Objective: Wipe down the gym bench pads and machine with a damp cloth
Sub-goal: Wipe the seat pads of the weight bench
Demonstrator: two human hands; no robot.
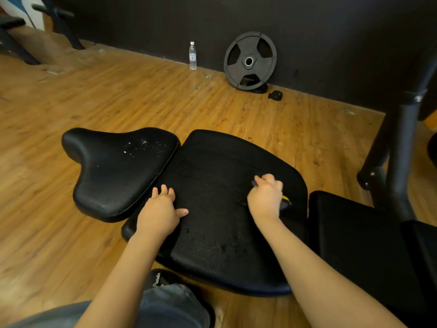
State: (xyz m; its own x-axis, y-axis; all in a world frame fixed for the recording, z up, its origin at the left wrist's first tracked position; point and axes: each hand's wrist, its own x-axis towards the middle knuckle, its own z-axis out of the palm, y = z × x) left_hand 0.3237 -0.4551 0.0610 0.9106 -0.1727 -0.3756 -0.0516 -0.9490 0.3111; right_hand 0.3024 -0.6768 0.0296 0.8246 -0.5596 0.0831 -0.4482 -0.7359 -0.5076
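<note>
A wide black bench pad [220,223] lies in the middle, its surface wet in streaks. My left hand [160,211] rests flat on the pad's left part, fingers straight. My right hand [266,197] grips a dark cloth [285,203] with a yellow bit showing, pressed against the pad's right part. Most of the cloth is hidden under the hand. To the left sits a saddle-shaped black seat pad [118,171] with water drops on its top. Another black pad [352,235] adjoins on the right.
The machine's black frame tubes [402,147] rise at the right. A weight plate [250,60] leans on the dark wall, with a water bottle [192,55] to its left. My knee and shoe [163,297] are below the pad on the wooden floor.
</note>
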